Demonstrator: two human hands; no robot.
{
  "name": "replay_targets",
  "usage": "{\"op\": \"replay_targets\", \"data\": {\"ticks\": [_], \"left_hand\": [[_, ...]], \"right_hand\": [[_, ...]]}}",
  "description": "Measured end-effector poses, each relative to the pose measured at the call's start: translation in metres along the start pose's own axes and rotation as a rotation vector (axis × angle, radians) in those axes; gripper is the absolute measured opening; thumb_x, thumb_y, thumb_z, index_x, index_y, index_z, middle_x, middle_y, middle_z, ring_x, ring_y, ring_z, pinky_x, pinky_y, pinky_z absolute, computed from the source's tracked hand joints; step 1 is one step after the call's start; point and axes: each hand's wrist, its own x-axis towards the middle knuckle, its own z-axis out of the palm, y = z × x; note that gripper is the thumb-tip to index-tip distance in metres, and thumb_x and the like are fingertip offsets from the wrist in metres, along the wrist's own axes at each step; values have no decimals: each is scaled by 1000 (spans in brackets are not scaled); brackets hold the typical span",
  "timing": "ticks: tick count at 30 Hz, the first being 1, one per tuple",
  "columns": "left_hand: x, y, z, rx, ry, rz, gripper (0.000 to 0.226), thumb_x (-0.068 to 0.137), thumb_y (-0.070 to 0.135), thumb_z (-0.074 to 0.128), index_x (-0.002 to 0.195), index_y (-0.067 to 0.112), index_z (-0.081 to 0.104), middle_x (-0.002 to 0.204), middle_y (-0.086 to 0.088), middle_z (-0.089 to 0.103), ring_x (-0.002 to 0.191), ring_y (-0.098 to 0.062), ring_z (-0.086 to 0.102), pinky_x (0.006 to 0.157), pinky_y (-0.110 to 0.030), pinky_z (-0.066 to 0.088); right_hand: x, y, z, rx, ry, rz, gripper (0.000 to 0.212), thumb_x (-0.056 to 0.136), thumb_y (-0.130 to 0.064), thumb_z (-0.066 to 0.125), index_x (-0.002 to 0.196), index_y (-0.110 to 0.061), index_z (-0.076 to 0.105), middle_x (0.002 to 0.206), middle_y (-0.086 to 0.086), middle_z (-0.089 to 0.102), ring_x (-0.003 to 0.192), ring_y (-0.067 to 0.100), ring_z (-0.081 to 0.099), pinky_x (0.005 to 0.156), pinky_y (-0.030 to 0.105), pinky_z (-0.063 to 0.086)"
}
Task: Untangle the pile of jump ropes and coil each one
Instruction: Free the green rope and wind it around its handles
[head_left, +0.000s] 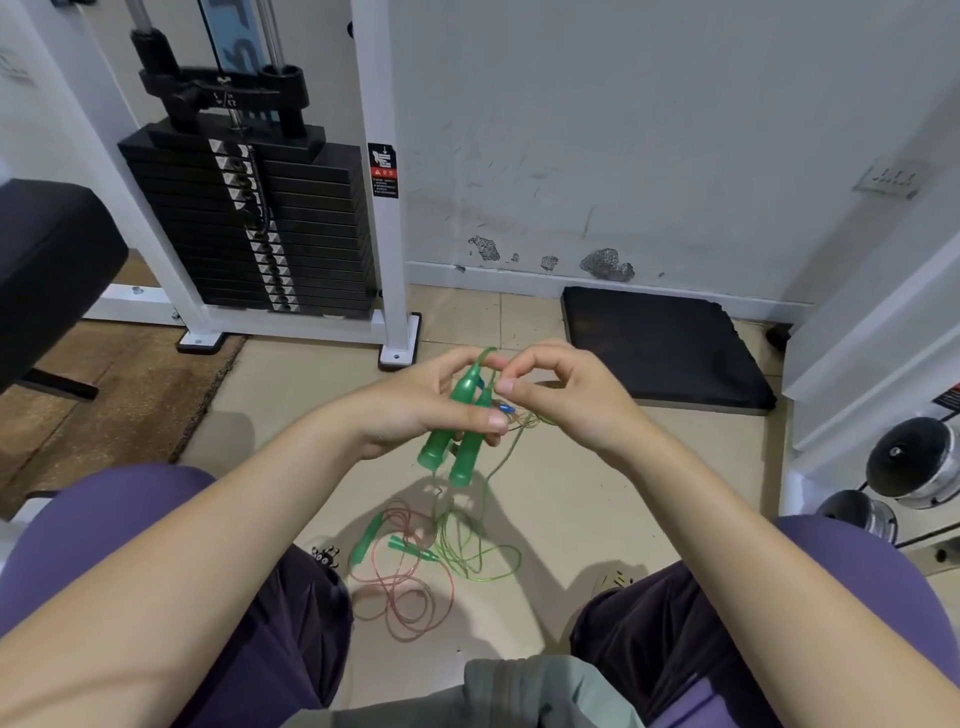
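My left hand (415, 405) grips two green jump-rope handles (452, 441) side by side, their wide ends pointing down. My right hand (561, 395) pinches the thin green cord (485, 356) where it loops out of the handle tops. The green cord (493, 467) hangs from my hands down to a loose tangle (467, 551) on the floor. A red rope (405, 592) lies in loose loops on the floor between my knees, with two more green handles (369, 538) lying on it.
A white weight-stack machine (249, 223) stands at the back left, beside a black padded bench (47, 270). A black mat (660, 348) lies against the wall. Chrome dumbbells (909, 462) sit at the right. My knees flank the ropes.
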Motion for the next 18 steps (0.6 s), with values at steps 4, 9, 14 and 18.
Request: {"op": "replay_targets", "data": {"ticks": [4, 9, 14, 18], "left_hand": [[0, 1, 2, 68, -32, -1, 34, 84, 4, 74, 115, -1, 60, 87, -15, 66, 76, -24, 66, 76, -33, 57], [-1, 2, 4, 64, -77, -28, 14, 90, 4, 68, 103, 9, 67, 75, -10, 63, 65, -23, 62, 63, -28, 54], [-2, 3, 1, 167, -109, -65, 14, 89, 7, 71, 102, 10, 70, 79, -10, 63, 62, -19, 58, 61, -25, 51], [-3, 2, -4, 280, -99, -149, 24, 90, 14, 72, 108, -1, 66, 75, -6, 66, 61, -20, 61, 64, -27, 51]], "right_hand": [[2, 0, -3, 37, 42, -3, 11, 87, -9, 71, 78, -14, 68, 110, 0, 63, 96, 8, 63, 92, 27, 48], [2, 0, -9, 20, -74, 81, 9, 92, -10, 63, 84, -13, 63, 91, 9, 68, 88, 22, 58, 87, 38, 42], [-2, -5, -7, 105, -194, 144, 7, 95, -12, 60, 94, -6, 56, 74, 12, 62, 64, 19, 56, 66, 24, 48], [-1, -5, -10, -70, -170, 125, 7, 93, -14, 65, 93, -8, 68, 74, 4, 59, 61, 5, 51, 58, 16, 44]]}}
